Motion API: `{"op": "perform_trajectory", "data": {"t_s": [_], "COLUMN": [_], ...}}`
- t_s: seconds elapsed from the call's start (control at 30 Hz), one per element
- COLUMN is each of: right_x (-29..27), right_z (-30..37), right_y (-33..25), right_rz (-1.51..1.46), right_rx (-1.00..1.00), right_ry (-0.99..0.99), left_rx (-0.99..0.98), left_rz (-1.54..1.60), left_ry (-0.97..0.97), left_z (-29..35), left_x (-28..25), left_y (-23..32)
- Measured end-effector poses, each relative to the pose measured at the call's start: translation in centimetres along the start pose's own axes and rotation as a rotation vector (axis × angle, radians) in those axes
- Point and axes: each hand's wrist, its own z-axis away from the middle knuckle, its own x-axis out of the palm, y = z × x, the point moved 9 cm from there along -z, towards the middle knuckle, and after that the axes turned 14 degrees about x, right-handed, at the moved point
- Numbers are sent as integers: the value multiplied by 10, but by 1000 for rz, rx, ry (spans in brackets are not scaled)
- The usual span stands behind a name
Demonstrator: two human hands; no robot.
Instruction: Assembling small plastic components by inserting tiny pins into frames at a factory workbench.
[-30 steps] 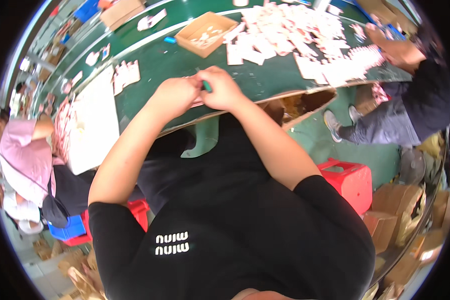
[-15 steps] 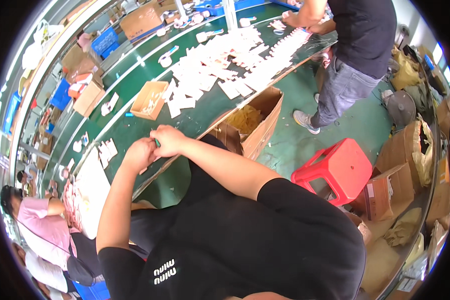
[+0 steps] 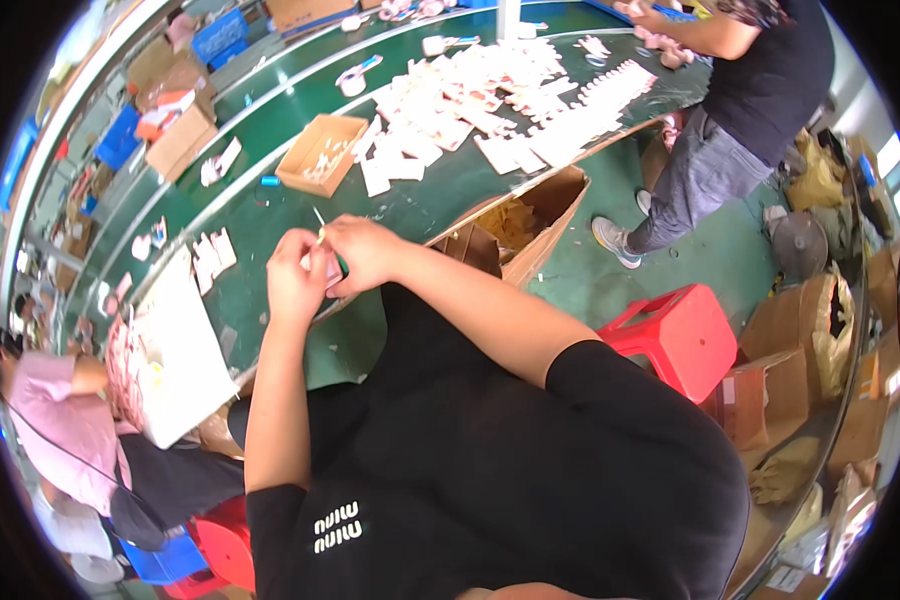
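Note:
Over the near edge of the green worktable (image 3: 260,225), my two hands meet with fingers closed. My right hand (image 3: 368,255) is wrapped round a green-handled tool (image 3: 343,265); a thin, light tip points up beside my fingers, and its exact kind is hidden. Pinched in my left hand (image 3: 298,278) is a small pale pinkish piece (image 3: 331,272), mostly covered by the fingers. Beyond my hands stands an open cardboard tray (image 3: 305,179) with small white bits in it. To its right spreads a large pile of flat white-pink pieces (image 3: 470,100). A small blue cylinder (image 3: 270,181) lies left of the tray.
Below the table edge at right is an open carton (image 3: 555,225) with yellow material inside. A red stool (image 3: 685,340) and several cartons (image 3: 770,395) stand at right. One co-worker (image 3: 770,90) stands far right; another in pink (image 3: 60,420) sits left beside a white sack (image 3: 180,350).
My hands have turned, so the thin tip and the pale piece now show between them. The view has shifted, and the far-right co-worker's hands have moved up toward pink items.

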Motion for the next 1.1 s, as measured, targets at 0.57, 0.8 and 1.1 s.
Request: {"op": "perform_trajectory", "data": {"t_s": [0.57, 0.8, 1.1], "right_x": [-149, -216, -229], "right_z": [60, 68, 77], "right_y": [72, 126, 141], "right_rz": [498, 623, 589], "right_rx": [351, 472, 411], "right_ry": [69, 38, 64], "left_rx": [-703, -964, -1058], "left_rz": [1446, 1414, 1304], "left_ry": [-539, -305, -279], "left_z": [205, 203, 235], "left_x": [112, 144, 161], "left_y": [-9, -39, -70]}}
